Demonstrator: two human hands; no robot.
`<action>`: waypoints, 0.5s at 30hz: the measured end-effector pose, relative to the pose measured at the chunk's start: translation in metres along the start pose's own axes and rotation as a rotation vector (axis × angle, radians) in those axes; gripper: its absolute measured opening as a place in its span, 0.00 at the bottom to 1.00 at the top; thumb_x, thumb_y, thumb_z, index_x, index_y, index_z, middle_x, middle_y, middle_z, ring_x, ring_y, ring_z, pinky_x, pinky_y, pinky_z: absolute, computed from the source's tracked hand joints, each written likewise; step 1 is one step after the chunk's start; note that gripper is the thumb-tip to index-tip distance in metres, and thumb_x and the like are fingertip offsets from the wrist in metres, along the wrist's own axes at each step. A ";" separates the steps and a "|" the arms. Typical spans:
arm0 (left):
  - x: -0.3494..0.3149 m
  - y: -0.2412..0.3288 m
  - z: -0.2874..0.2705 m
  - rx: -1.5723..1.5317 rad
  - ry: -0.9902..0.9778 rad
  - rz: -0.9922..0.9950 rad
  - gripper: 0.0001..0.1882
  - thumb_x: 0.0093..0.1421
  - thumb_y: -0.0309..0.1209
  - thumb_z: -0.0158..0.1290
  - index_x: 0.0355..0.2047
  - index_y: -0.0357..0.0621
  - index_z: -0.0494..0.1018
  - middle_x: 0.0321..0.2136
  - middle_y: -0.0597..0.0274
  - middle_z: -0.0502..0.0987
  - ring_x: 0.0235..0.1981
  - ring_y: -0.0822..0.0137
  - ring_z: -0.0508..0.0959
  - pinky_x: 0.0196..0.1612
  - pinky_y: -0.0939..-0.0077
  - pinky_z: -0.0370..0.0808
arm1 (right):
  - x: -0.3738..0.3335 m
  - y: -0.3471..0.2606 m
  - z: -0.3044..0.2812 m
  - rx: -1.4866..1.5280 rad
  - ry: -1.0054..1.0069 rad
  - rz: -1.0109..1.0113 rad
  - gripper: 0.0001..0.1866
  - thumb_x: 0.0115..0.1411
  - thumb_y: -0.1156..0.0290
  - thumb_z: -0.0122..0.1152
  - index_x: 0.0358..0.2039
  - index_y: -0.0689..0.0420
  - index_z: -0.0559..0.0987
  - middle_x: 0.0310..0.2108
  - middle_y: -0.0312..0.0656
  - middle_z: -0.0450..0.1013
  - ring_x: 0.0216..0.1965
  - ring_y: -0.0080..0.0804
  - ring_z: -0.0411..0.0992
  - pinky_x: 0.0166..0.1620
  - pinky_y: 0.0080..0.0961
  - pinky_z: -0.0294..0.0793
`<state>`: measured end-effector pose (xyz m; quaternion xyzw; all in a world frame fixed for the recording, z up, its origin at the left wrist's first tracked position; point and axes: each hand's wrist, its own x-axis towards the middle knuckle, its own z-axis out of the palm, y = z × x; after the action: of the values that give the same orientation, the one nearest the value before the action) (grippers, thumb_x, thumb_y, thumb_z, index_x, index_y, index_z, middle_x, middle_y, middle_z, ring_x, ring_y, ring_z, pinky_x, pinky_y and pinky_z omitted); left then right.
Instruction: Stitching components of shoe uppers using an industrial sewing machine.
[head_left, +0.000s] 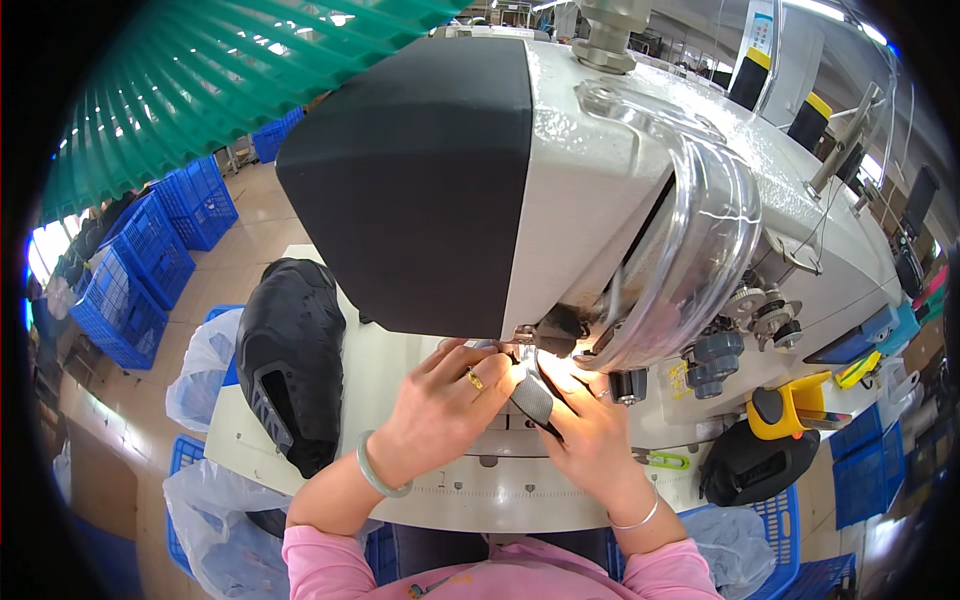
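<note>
A small grey textured fabric piece with black edges lies under the lit needle area of a large sewing machine. My left hand pinches its left side, fingertips closed close to the needle area. From the right, my right hand grips the same piece, with the thumb at its near end and the fingers reaching up beneath the machine head. The fingertips of both hands are partly hidden by the machine and bright light. A clear plastic guard curves above my right hand.
A black moulded fabric part lies on the table's left, another black part at the right. Green thread snips and a yellow holder sit at the right edge. Blue crates and plastic bags stand around the table.
</note>
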<state>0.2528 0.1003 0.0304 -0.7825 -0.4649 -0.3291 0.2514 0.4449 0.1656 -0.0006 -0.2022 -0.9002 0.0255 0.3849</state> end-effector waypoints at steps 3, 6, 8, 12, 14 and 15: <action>0.001 0.002 0.000 0.009 0.009 0.006 0.13 0.43 0.25 0.55 0.32 0.37 0.75 0.38 0.61 0.74 0.39 0.64 0.77 0.42 0.67 0.78 | -0.001 0.001 0.000 -0.006 -0.010 0.005 0.15 0.43 0.73 0.67 0.36 0.52 0.79 0.34 0.40 0.75 0.39 0.42 0.70 0.50 0.41 0.61; 0.004 0.004 0.000 0.014 0.025 0.001 0.12 0.43 0.25 0.56 0.31 0.38 0.76 0.36 0.61 0.75 0.38 0.63 0.77 0.41 0.67 0.78 | -0.003 0.002 0.004 0.008 -0.011 0.025 0.15 0.44 0.72 0.68 0.36 0.53 0.80 0.34 0.41 0.75 0.38 0.42 0.70 0.50 0.40 0.61; 0.004 0.004 0.002 0.022 0.040 -0.002 0.12 0.43 0.25 0.56 0.31 0.38 0.76 0.34 0.61 0.76 0.37 0.63 0.77 0.41 0.68 0.78 | -0.001 -0.001 0.005 0.027 -0.010 0.044 0.15 0.46 0.71 0.68 0.37 0.54 0.80 0.34 0.41 0.75 0.38 0.42 0.69 0.50 0.40 0.61; 0.001 -0.001 0.010 -0.205 0.104 -0.210 0.08 0.46 0.23 0.60 0.30 0.40 0.77 0.29 0.62 0.77 0.33 0.60 0.77 0.36 0.70 0.76 | 0.012 -0.006 0.005 0.103 0.093 0.051 0.15 0.51 0.69 0.70 0.40 0.59 0.82 0.38 0.41 0.73 0.36 0.39 0.69 0.41 0.29 0.68; 0.000 0.001 0.016 -0.315 0.113 -0.338 0.08 0.48 0.22 0.61 0.30 0.41 0.77 0.28 0.62 0.77 0.32 0.59 0.77 0.34 0.70 0.75 | 0.011 -0.002 0.011 0.306 0.108 0.177 0.13 0.54 0.69 0.68 0.40 0.59 0.84 0.37 0.40 0.73 0.36 0.34 0.69 0.39 0.27 0.68; 0.001 0.001 0.022 -0.293 0.162 -0.346 0.07 0.49 0.22 0.61 0.31 0.41 0.77 0.28 0.62 0.77 0.31 0.58 0.77 0.33 0.70 0.75 | 0.012 -0.001 0.008 0.344 0.080 0.193 0.11 0.56 0.69 0.67 0.40 0.58 0.85 0.35 0.38 0.74 0.37 0.31 0.68 0.41 0.27 0.68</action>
<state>0.2605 0.1158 0.0167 -0.6904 -0.5175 -0.4930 0.1116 0.4315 0.1702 0.0017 -0.2197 -0.8431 0.2076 0.4447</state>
